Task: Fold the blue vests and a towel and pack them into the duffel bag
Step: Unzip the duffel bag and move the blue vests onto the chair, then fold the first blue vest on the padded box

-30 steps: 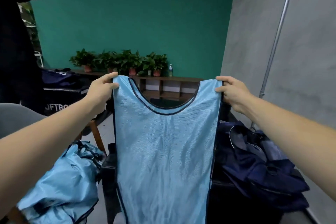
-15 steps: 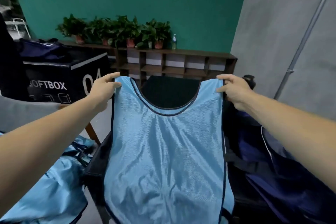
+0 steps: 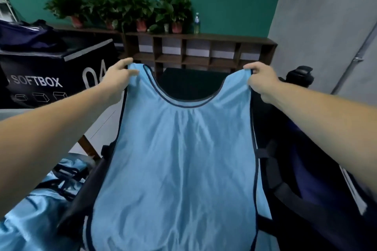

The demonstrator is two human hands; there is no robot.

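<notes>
The left hand (image 3: 114, 83) and right hand (image 3: 263, 81) each pinch a shoulder strap of the light-blue vest (image 3: 183, 159), which hangs spread between and below them.

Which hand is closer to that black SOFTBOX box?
Left. The left hand pinches one shoulder of the vest right by the box; the right hand pinches the other shoulder, across the vest on the far side from it.

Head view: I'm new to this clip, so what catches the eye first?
A light blue vest fills the centre, held by its shoulders: the left hand pinches one strap and the right hand the other. Crumpled vests lie at lower left, and a dark bag sits at right.
</notes>
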